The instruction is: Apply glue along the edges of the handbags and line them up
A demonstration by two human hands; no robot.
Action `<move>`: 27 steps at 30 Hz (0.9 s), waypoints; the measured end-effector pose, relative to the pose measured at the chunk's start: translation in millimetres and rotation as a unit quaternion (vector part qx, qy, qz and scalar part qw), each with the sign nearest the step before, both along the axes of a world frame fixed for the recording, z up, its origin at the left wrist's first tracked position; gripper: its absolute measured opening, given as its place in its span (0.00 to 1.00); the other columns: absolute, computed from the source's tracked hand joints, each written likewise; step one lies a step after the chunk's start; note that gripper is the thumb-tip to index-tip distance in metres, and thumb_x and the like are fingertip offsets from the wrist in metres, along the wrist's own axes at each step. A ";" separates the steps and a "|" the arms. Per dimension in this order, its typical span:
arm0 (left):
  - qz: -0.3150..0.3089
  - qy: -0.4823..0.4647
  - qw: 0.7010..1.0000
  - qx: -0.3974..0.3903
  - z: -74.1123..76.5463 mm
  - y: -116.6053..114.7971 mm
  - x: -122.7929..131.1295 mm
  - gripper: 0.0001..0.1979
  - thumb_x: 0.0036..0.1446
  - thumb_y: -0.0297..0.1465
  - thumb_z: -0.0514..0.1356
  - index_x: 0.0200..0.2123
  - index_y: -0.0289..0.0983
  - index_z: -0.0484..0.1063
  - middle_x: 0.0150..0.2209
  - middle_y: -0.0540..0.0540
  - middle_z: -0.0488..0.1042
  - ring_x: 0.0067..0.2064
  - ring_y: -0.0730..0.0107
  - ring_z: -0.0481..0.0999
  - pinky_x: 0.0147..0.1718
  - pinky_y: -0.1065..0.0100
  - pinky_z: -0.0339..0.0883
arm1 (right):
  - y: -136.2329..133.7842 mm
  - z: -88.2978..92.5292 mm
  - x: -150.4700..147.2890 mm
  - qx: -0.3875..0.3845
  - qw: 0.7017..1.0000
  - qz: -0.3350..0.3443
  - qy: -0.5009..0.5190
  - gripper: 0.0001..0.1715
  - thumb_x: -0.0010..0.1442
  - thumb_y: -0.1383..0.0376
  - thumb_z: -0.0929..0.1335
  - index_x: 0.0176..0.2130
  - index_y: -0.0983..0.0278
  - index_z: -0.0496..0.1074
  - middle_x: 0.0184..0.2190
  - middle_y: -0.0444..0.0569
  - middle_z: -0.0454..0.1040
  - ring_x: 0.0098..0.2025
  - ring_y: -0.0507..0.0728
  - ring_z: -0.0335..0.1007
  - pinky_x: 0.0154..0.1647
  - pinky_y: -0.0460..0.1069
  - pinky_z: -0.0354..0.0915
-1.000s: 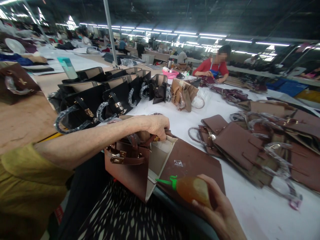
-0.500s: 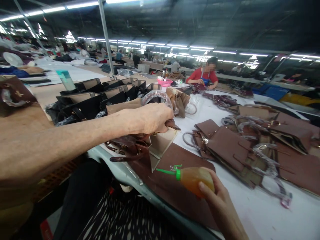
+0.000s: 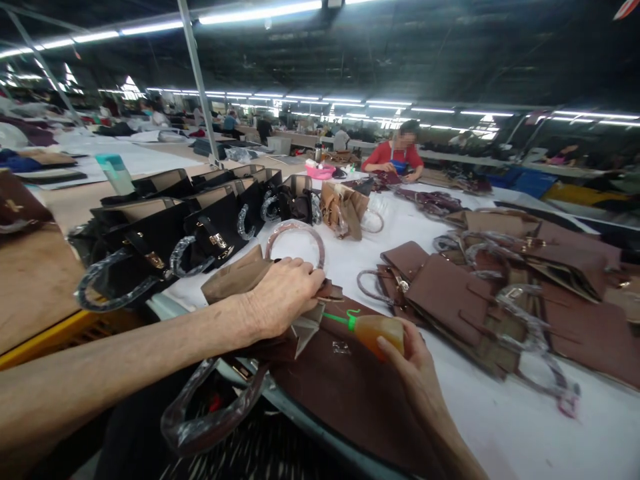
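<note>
Translucent, rounded plastic squeeze bottle (image 3: 379, 333), amber contents, thin green nozzle (image 3: 343, 321): my right hand (image 3: 417, 357) is wrapped around its base. Nozzle tip is close to the beige side of a smooth brown leather-like handbag (image 3: 307, 327); contact unclear. My left hand (image 3: 285, 297) clamps the bag's top, fingers curled, fingertips hidden. Bag rests against a flat, matte brown sheet (image 3: 360, 393).
</note>
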State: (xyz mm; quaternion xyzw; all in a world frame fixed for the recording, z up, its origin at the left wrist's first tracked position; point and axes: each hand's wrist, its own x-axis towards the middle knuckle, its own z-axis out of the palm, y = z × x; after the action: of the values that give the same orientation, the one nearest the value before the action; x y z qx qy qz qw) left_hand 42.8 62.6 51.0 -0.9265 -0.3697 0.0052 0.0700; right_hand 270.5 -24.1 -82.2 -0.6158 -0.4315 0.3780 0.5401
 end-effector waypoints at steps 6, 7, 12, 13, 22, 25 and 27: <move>-0.006 0.003 1.000 -0.002 -4.6 3.4 -1.3 0.06 0.56 0.31 0.58 0.35 0.34 0.68 0.34 0.43 0.73 0.37 0.56 0.72 0.36 0.60 0.66 | 23.1 -7.2 1.1 0.002 0.999 0.013 -0.044 0.28 0.48 0.54 0.72 0.47 0.61 0.65 0.37 0.47 0.74 0.37 0.62 0.70 0.39 0.54 0.66; -0.006 0.005 1.000 -0.001 -5.6 3.9 -1.5 0.06 0.56 0.31 0.58 0.35 0.34 0.68 0.34 0.43 0.73 0.37 0.56 0.72 0.36 0.60 0.66 | 25.1 -6.9 1.1 0.000 0.999 0.017 -0.051 0.28 0.49 0.54 0.71 0.47 0.61 0.64 0.38 0.47 0.74 0.38 0.62 0.70 0.40 0.54 0.66; -0.010 0.003 1.000 -0.008 -11.7 4.2 -2.6 0.06 0.56 0.32 0.58 0.35 0.34 0.67 0.35 0.42 0.73 0.38 0.57 0.71 0.38 0.59 0.65 | 23.4 -5.8 1.6 -0.017 0.997 0.032 -0.069 0.27 0.49 0.55 0.71 0.47 0.62 0.66 0.35 0.47 0.74 0.37 0.62 0.70 0.39 0.54 0.65; -0.011 0.001 1.000 -0.012 -12.6 3.8 -2.9 0.07 0.56 0.32 0.58 0.35 0.34 0.67 0.36 0.42 0.73 0.38 0.57 0.71 0.38 0.59 0.65 | 21.4 -6.3 1.7 -0.021 0.997 0.034 -0.068 0.27 0.49 0.55 0.71 0.47 0.62 0.66 0.35 0.47 0.74 0.37 0.62 0.70 0.39 0.54 0.65; -0.009 -0.026 1.000 -0.012 -15.1 -8.4 -7.9 0.06 0.59 0.32 0.55 0.34 0.34 0.67 0.34 0.43 0.72 0.38 0.57 0.70 0.38 0.58 0.64 | 13.1 -12.4 6.9 -0.043 0.997 0.053 -0.044 0.27 0.47 0.53 0.72 0.44 0.62 0.67 0.35 0.48 0.75 0.37 0.63 0.71 0.37 0.53 0.66; -0.010 -0.036 0.999 -0.035 -17.3 -15.4 -10.6 0.06 0.56 0.31 0.58 0.35 0.34 0.66 0.36 0.43 0.72 0.39 0.58 0.69 0.39 0.58 0.64 | 13.4 -11.7 9.9 -0.046 0.996 0.068 -0.034 0.25 0.49 0.53 0.71 0.43 0.62 0.66 0.36 0.48 0.74 0.38 0.63 0.70 0.39 0.53 0.65; -0.008 -0.041 0.998 -0.051 -19.7 -20.0 -12.5 0.07 0.55 0.31 0.59 0.35 0.34 0.66 0.37 0.43 0.72 0.40 0.58 0.69 0.40 0.58 0.64 | 12.7 -11.7 10.8 -0.047 0.996 0.074 -0.029 0.23 0.52 0.53 0.70 0.43 0.61 0.65 0.36 0.47 0.73 0.39 0.62 0.69 0.39 0.52 0.64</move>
State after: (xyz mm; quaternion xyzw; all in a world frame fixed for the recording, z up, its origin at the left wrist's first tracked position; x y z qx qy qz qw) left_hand 30.3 42.6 31.3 -0.9313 -0.3640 -0.0149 0.0073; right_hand 281.3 -11.4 -94.0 -0.6176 -0.4728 0.4190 0.4685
